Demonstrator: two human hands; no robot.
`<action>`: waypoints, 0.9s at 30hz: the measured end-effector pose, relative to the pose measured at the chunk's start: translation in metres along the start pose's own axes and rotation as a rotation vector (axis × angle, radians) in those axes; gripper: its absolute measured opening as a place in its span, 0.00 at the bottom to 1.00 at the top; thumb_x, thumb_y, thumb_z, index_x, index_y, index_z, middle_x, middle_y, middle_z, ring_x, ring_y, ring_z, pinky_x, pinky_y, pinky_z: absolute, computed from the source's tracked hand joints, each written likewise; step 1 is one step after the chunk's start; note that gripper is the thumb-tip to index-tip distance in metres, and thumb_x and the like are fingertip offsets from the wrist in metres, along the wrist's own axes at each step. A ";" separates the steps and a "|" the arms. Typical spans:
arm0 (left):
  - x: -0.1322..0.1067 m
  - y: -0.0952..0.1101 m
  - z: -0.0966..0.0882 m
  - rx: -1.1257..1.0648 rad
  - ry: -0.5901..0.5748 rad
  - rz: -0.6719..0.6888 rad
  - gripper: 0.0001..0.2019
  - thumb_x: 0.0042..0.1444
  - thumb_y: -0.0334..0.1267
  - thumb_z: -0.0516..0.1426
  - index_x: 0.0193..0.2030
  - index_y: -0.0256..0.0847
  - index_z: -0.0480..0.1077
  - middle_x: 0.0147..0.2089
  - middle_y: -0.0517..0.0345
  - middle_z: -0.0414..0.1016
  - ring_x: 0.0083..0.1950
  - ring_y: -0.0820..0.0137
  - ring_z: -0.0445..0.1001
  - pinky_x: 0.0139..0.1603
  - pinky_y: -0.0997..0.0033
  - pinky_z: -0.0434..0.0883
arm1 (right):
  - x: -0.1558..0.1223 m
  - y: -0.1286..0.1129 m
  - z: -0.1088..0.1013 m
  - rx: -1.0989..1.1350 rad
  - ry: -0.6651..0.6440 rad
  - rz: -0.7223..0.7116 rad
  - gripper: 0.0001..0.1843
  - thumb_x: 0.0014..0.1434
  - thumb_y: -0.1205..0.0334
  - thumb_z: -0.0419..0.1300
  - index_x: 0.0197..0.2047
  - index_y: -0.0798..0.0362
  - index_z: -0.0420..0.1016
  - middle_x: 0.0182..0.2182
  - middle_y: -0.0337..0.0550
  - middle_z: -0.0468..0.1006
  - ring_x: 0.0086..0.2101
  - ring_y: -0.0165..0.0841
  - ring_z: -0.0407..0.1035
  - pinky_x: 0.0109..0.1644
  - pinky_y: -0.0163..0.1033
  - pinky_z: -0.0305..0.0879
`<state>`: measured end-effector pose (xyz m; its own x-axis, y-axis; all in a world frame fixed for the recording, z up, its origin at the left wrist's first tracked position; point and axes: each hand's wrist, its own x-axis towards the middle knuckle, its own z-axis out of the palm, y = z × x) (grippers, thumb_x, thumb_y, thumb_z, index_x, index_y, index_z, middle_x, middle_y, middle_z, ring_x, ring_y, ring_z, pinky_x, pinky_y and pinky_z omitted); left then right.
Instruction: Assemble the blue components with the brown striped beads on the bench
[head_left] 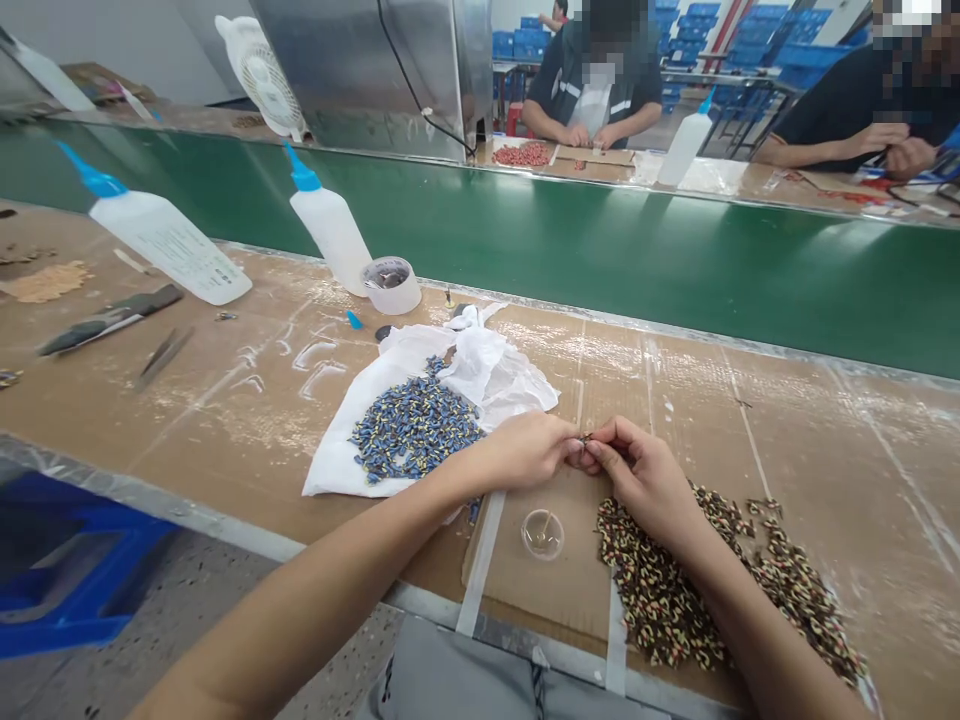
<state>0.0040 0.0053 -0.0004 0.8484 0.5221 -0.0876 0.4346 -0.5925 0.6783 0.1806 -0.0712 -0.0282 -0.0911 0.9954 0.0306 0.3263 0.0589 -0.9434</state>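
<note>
Fingertips pinched together, my left hand (pixel 536 447) and my right hand (pixel 641 470) meet above a cardboard sheet (pixel 555 590). Between them is a tiny dark piece (pixel 586 439), too small to name and mostly covered by the fingers. Below them on the cardboard stands a small clear cup (pixel 542 535) with a thin stick in it. Under my right forearm spreads a pile of small black, yellow and red pieces (pixel 667 600). Left of my left hand, many small blue and yellow pieces (pixel 416 425) lie on a white plastic bag (pixel 337 470).
Two white bottles with blue nozzles, a left bottle (pixel 169 240) and a middle bottle (pixel 330 230), stand near a tape roll (pixel 391 287). Tweezers (pixel 165 355) lie at left. Beyond the green conveyor belt (pixel 562 240) two people (pixel 592 90) work. A blue stool (pixel 75 570) is below.
</note>
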 end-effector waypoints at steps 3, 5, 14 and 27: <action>-0.015 0.000 -0.030 -0.072 0.025 -0.041 0.07 0.62 0.35 0.50 0.40 0.39 0.69 0.32 0.59 0.73 0.33 0.72 0.70 0.34 0.73 0.63 | 0.000 -0.002 -0.014 -0.055 0.063 0.010 0.11 0.63 0.53 0.57 0.35 0.52 0.70 0.28 0.43 0.77 0.30 0.35 0.72 0.35 0.40 0.68; -0.030 -0.004 -0.054 -0.001 0.087 -0.138 0.06 0.60 0.34 0.51 0.38 0.39 0.69 0.33 0.59 0.73 0.33 0.71 0.69 0.35 0.73 0.63 | 0.001 0.000 -0.035 -0.119 0.188 0.025 0.12 0.61 0.52 0.58 0.36 0.52 0.72 0.28 0.43 0.78 0.31 0.37 0.73 0.35 0.41 0.67; -0.047 -0.037 -0.073 0.272 0.020 -0.346 0.08 0.49 0.28 0.54 0.34 0.40 0.72 0.31 0.58 0.73 0.34 0.69 0.69 0.32 0.72 0.57 | 0.006 0.059 -0.128 -0.362 0.767 0.266 0.13 0.53 0.54 0.61 0.37 0.54 0.77 0.29 0.49 0.80 0.31 0.43 0.75 0.39 0.47 0.67; -0.037 -0.034 -0.061 0.477 0.103 -0.444 0.06 0.51 0.28 0.52 0.26 0.40 0.64 0.32 0.55 0.71 0.34 0.66 0.67 0.30 0.68 0.55 | -0.005 0.046 -0.146 -0.257 0.864 0.210 0.18 0.59 0.49 0.55 0.43 0.54 0.73 0.33 0.47 0.80 0.28 0.34 0.74 0.29 0.36 0.65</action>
<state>-0.0603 0.0438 0.0243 0.5349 0.8215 -0.1978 0.8428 -0.5019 0.1945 0.3336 -0.0625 -0.0234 0.6933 0.6921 0.2007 0.4648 -0.2165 -0.8586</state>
